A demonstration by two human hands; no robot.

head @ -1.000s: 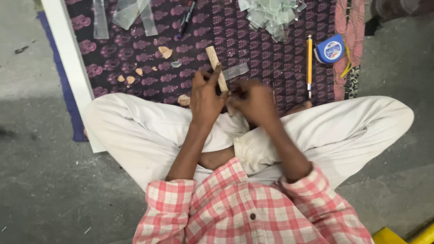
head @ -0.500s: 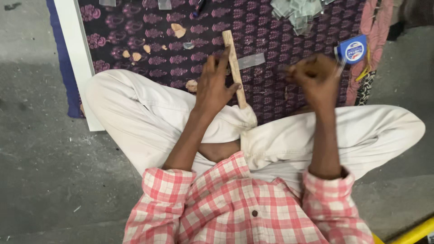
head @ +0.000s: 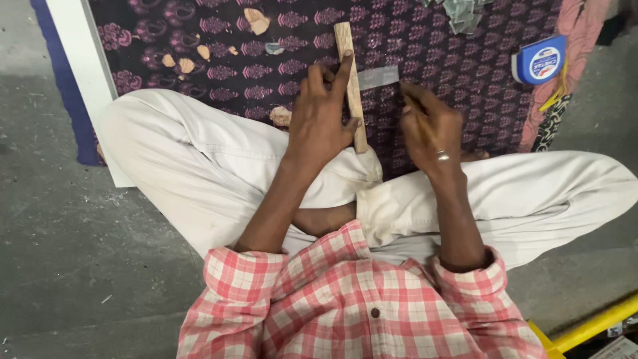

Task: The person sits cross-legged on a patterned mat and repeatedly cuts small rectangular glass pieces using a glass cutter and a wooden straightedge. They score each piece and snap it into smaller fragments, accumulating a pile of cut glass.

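Right hand (head: 430,126) hides whatever it grips; glass shards (head: 463,13) cut off above

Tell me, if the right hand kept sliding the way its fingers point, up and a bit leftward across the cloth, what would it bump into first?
Most likely the small clear strip just ahead of the right hand, lying against the wooden stick; height above the patterned cloth is unclear.

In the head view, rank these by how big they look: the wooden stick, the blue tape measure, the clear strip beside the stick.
1. Wooden stick, pressed down by the left hand: longest by far.
2. Blue tape measure: shorter but much wider.
3. Clear strip: smallest, and partly hidden by the stick, so unsure.
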